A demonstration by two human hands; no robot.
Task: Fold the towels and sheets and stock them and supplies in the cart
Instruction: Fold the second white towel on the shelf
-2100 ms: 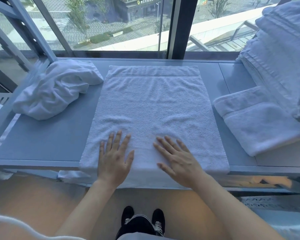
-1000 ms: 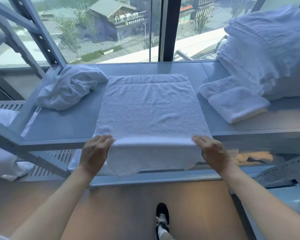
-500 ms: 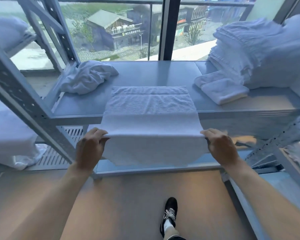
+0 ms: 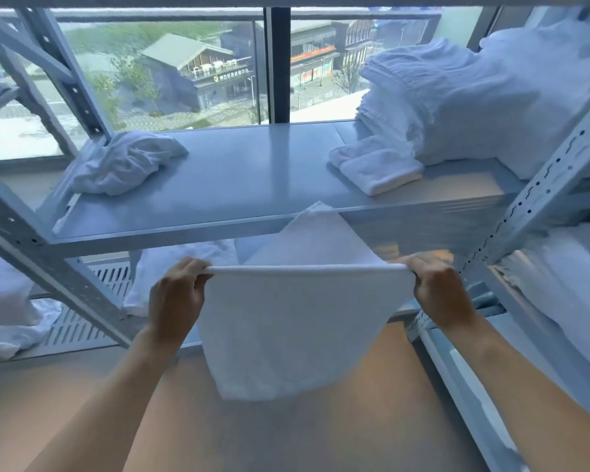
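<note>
In the lower middle of the frame a white towel (image 4: pixel 286 321) hangs in the air, doubled over along a straight top fold, in front of and below the front edge of the grey shelf (image 4: pixel 252 172). The left hand (image 4: pixel 176 298) grips the left end of that fold with curled fingers, and the right hand (image 4: pixel 438 291) grips the right end the same way. The rear layer of the towel rises to a corner against the shelf's front edge.

On the shelf, at the left, lies a crumpled white cloth (image 4: pixel 123 163). At the right rests a small folded towel (image 4: pixel 377 166), touching a tall pile of white linen (image 4: pixel 474 100) in the upper right. More white linen (image 4: pixel 181 270) shows under the shelf at left. A window (image 4: pixel 191 69) fills the top of the frame.
</note>
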